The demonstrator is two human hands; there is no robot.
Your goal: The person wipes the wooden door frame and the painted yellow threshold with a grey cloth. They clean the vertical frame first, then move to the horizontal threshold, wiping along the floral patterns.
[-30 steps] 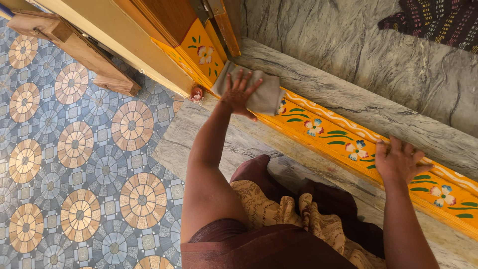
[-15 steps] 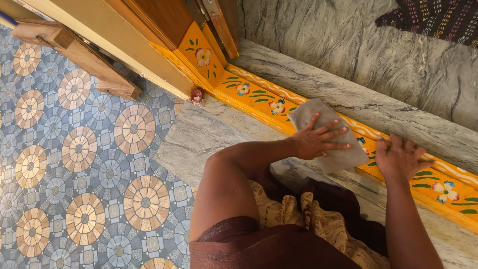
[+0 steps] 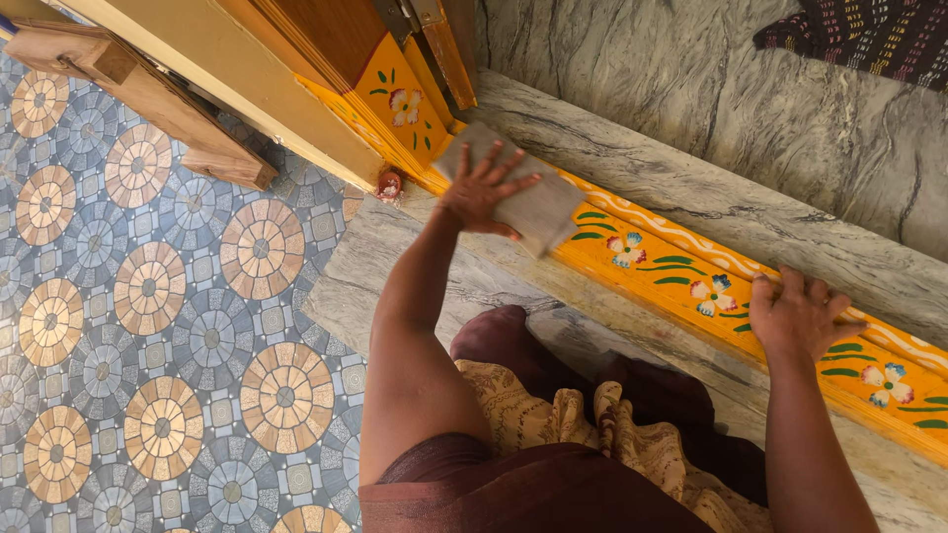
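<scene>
The left hand (image 3: 481,190) presses flat, fingers spread, on a grey cloth (image 3: 528,202) at the sill's (image 3: 691,271) far left end, by the door frame (image 3: 395,99). The right hand (image 3: 798,316) rests open on the sill. No dirt shows; progress is hard to judge. Marble step (image 3: 395,266), patterned tile floor (image 3: 148,296).

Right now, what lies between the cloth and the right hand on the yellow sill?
In the head view, only bare painted sill with flowers and green leaves lies between the cloth and the right hand.
</scene>
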